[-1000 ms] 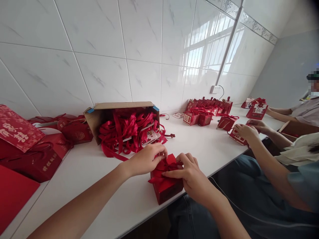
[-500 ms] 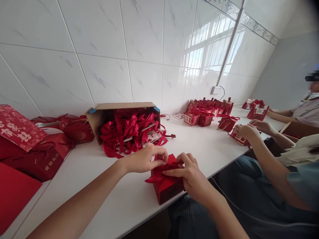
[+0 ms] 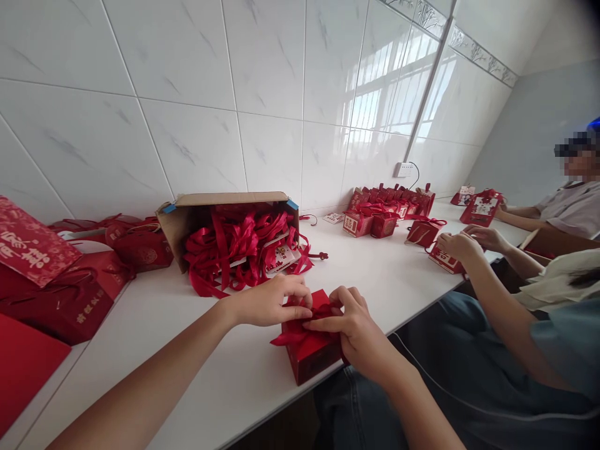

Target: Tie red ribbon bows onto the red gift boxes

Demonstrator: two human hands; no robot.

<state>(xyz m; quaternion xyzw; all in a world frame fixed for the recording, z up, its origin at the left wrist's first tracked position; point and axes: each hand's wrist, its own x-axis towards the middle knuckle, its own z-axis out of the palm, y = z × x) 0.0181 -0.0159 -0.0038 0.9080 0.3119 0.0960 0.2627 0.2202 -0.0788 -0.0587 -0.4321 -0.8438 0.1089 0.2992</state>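
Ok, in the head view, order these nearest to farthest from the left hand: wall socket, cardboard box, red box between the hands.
1. Red box: right by the left hand.
2. Cardboard box: beyond the hand, on the table.
3. Wall socket: far off, up to the right.

The left hand (image 3: 272, 301) and right hand (image 3: 363, 334) are bare, with slim, tapering fingers (image 3: 325, 324); the nails are too small to make out. The left forearm (image 3: 154, 369) is slender and uncovered as far as the near left edge of view, and so is the right forearm (image 3: 422, 400) toward the near edge. Dark blue denim (image 3: 337, 406) with a stitched seam shows left of the right forearm; whose leg it covers is unclear.
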